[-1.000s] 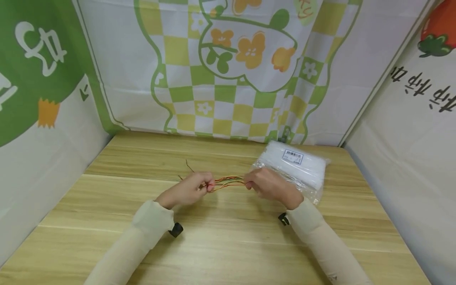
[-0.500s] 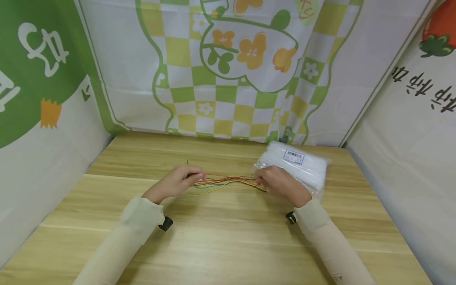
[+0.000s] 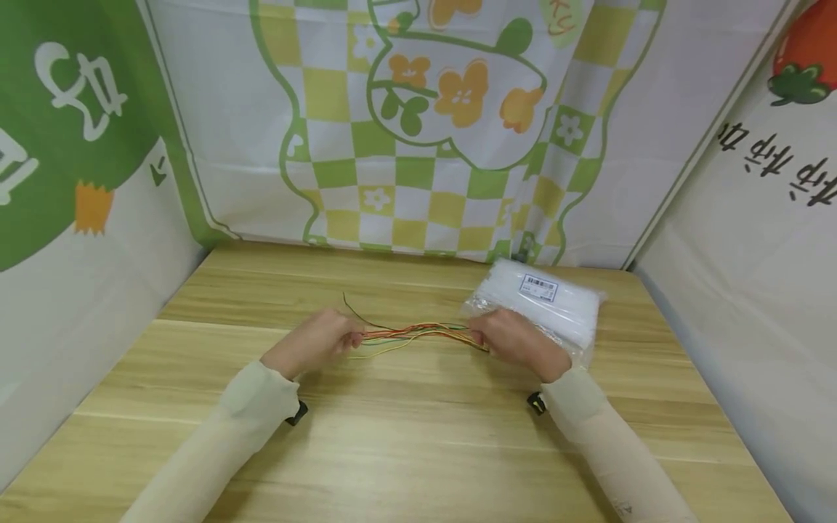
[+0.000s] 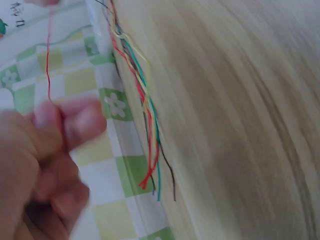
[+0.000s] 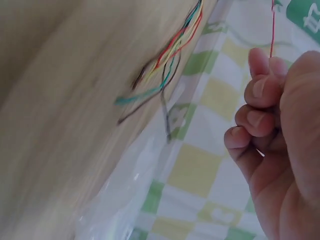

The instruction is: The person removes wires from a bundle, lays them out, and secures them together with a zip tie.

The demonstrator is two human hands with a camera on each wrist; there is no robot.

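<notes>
A thin red wire (image 4: 48, 65) is stretched between my two hands. My left hand (image 3: 317, 341) pinches one end of it between thumb and forefinger. At the other end, my right hand (image 3: 516, 340) pinches the same red wire (image 5: 273, 32) with its fingertips, the other fingers curled in. Below this line, a loose bundle of thin wires (image 3: 425, 330) in red, yellow, green and dark colours lies on the table, crossing at its middle. Its ends fan out beside both hands; one dark end bends up toward the back left.
Behind my right hand lies a clear plastic bag (image 3: 546, 298) of white contents with a barcode label. The wooden table (image 3: 418, 436) meets a printed curtain (image 3: 399, 196) at the back. More printed cloth hangs at both sides.
My hands were close together, gripping the bundle. They have since moved apart, the left to the left and the right slightly right. Most of the wires now lie spread on the table.
</notes>
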